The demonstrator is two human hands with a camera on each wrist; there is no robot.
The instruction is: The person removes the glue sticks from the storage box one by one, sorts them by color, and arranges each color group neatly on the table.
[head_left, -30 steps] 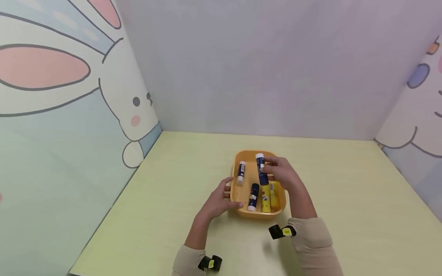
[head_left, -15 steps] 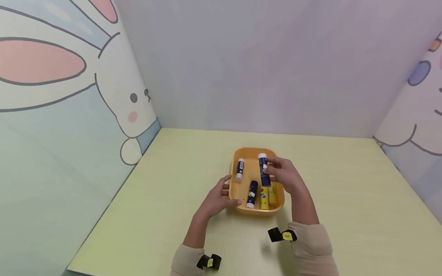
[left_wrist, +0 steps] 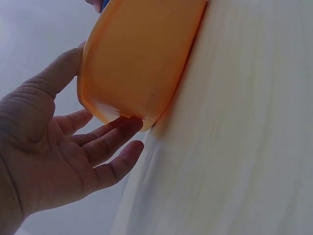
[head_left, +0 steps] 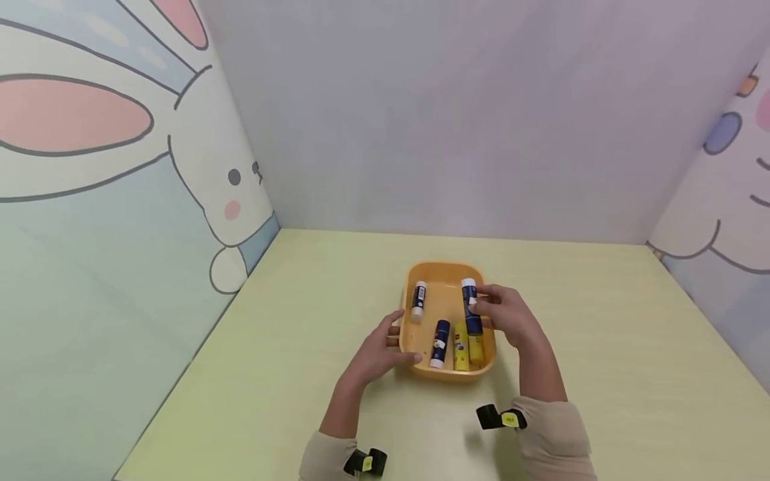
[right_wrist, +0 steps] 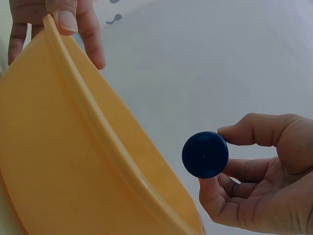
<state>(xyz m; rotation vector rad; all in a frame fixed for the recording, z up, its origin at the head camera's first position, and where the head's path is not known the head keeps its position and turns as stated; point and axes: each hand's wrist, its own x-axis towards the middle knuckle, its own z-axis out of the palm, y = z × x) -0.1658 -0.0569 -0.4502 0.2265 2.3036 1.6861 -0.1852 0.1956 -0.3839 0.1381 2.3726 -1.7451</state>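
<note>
My right hand point(head_left: 511, 317) pinches a dark blue glue stick point(head_left: 471, 308) with a white end, above the right side of an orange plastic bin point(head_left: 442, 270). Seen end-on in the right wrist view, the glue stick point(right_wrist: 205, 154) is between thumb and fingers, beside the bin's rim. My left hand point(head_left: 375, 351) holds the bin's near left corner, thumb over the rim and fingers along the outer wall point(left_wrist: 137, 58). Inside lie a blue-and-white glue stick point(head_left: 419, 300) at the back left, another point(head_left: 440, 344) at the front, and two yellow ones point(head_left: 461, 347), partly covered by the held stick.
The bin stands on a pale yellow-green table point(head_left: 325, 300). A plain greyish wall point(head_left: 457, 120) rises behind it, with rabbit-printed panels point(head_left: 210, 167) on the left and a cartoon panel on the right. Both wrists carry small black cameras point(head_left: 367, 461).
My right hand has moved right and slightly nearer with the blue glue stick, which now overlaps the yellow sticks. My left hand stays at the bin's corner.
</note>
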